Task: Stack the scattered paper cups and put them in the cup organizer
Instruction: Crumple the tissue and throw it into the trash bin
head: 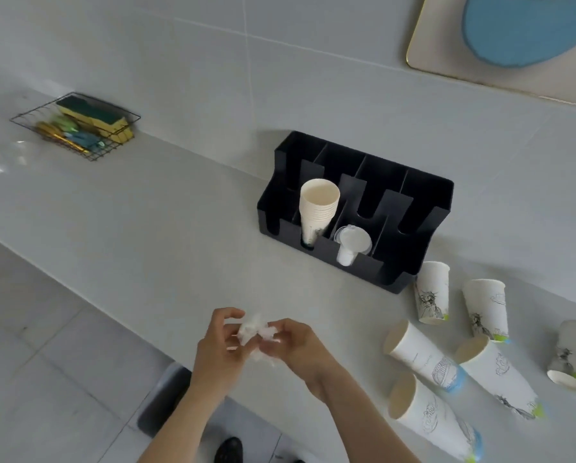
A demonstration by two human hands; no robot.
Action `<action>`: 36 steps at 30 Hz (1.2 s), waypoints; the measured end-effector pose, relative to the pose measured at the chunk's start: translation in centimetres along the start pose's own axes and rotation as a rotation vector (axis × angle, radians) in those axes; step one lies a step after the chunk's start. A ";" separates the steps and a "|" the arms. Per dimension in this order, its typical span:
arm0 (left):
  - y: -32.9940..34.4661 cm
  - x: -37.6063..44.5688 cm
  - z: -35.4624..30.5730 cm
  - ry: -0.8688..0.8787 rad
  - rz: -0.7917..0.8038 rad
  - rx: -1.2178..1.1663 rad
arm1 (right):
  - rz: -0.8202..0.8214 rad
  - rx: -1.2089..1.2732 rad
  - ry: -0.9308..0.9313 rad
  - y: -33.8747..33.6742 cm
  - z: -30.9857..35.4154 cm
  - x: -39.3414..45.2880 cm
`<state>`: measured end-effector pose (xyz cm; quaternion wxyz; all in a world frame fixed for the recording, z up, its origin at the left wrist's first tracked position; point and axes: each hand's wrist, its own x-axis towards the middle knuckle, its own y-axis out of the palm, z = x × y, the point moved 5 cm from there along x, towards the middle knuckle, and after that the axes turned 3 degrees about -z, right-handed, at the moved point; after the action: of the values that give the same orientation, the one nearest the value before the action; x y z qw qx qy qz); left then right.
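A black cup organizer (423, 192) stands against the wall, holding a stack of plain paper cups (318, 208) in one slot and clear plastic lids (351, 243) in the slot beside it. Several printed paper cups lie or stand scattered to its right: one upright (432, 292), another (487, 307), and others on their sides (420, 354), (498, 372), (430, 419), (572, 355). My left hand (218, 349) and my right hand (296, 345) together hold a crumpled white tissue (254, 332) above the counter's front edge, left of the cups.
A wire basket (29, 118) with sponges and brushes sits far left by the wall. A framed blue-and-cream panel (440, 45) hangs at top right. Beyond the counter edge (79, 295) is tiled floor with a grey bin (163, 406) and a shoe.
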<state>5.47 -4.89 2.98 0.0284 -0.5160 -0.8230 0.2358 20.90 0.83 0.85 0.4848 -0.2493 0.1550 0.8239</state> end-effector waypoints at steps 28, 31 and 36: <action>-17.5 -1.9 30.6 -0.600 -0.313 -0.060 | 0.047 -0.549 0.228 30.7 -13.5 12.3; -16.8 -0.6 33.1 -0.608 -0.245 -0.031 | 0.063 -0.628 0.277 31.5 -15.7 14.4; -16.3 1.4 36.4 -0.614 -0.141 0.051 | 0.152 -0.687 0.327 33.0 -18.1 17.5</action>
<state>-19.33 -22.51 -22.77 -0.1919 -0.3614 -0.8207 0.3987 -10.40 -11.44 -23.55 0.2797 -0.5130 -0.0370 0.8107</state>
